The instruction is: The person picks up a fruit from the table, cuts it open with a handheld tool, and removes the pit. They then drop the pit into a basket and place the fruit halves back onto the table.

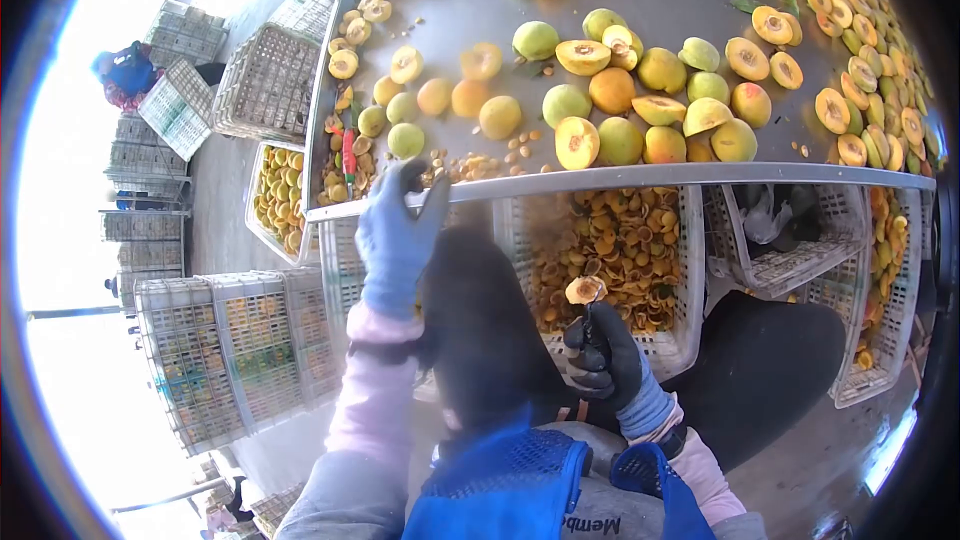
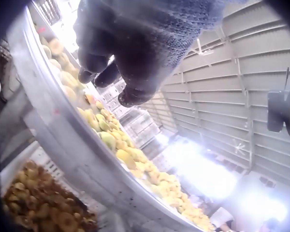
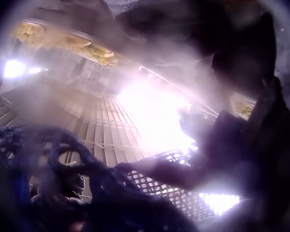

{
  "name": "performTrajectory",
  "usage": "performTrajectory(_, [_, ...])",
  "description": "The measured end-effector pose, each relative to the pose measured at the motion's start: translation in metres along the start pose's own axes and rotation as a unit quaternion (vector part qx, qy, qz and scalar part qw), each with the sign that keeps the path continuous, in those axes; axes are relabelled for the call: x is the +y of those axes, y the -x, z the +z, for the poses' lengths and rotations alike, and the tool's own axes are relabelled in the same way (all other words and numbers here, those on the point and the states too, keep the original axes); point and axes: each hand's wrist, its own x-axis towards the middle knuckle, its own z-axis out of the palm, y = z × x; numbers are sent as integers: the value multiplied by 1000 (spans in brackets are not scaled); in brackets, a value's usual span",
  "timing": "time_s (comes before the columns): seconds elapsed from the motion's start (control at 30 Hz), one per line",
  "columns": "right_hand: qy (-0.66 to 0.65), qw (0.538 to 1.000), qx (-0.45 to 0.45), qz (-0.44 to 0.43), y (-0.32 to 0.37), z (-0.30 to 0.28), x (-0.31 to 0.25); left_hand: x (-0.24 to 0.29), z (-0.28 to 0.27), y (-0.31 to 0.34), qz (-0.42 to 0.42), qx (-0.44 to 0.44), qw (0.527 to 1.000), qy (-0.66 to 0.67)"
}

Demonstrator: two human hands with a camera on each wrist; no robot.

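Note:
My gloved left hand (image 1: 400, 235) is over the near metal edge of the table, its fingers bent loosely with nothing between them. Just beyond the fingertips lie whole yellow-green stone fruits (image 1: 406, 140) and scattered pits. In the left wrist view, the dark-coated fingers (image 2: 140, 72) hang above the rim. Lower, in front of my body, my right hand (image 1: 610, 360) grips a slim dark-handled tool (image 1: 590, 318). A cut piece of stone fruit (image 1: 585, 289) is at the tool's tip, over a crate of fruit pieces. Glare and dark shapes hide the right hand's work in its wrist view.
The metal table (image 1: 440, 10) carries halved and whole fruit, heaped at the right. A red-handled tool (image 1: 349, 152) lies near its left corner. Below stands a white crate (image 1: 690, 270) of fruit pieces. More crates (image 1: 240, 340) stack at the left, where another person (image 1: 128, 75) is.

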Motion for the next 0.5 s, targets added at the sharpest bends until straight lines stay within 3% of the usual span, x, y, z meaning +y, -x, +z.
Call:
performTrajectory(0.03, [56,997,49,-15,3,14,-2,2,21,-20,113,27,993,20])
performTrajectory(0.07, [110,989,99,-30,4,21,-3,19,33,-40,65,-29,994,-78])
performTrajectory(0.13, [79,988,129,-33,2,19,-7,21,71,-74,173,-50,978,-105])
performTrajectory(0.2, [51,984,167,-45,-1,13,-12,28,97,-88,174,-52,974,-135])
performTrajectory(0.3, [28,979,188,-69,-3,4,-15,30,95,-99,173,-161,970,-63])
performTrajectory(0.37, [40,986,141,-78,3,10,-20,37,84,-71,95,-202,961,165])
performTrajectory(0.4, [42,995,37,-84,8,17,-24,41,75,-50,50,-218,935,275])
performTrajectory(0.47, [48,980,-168,-94,19,30,-26,66,53,2,-10,-242,799,551])
performTrajectory(0.5, [69,989,-6,-129,20,32,-17,65,53,24,-57,-269,756,594])
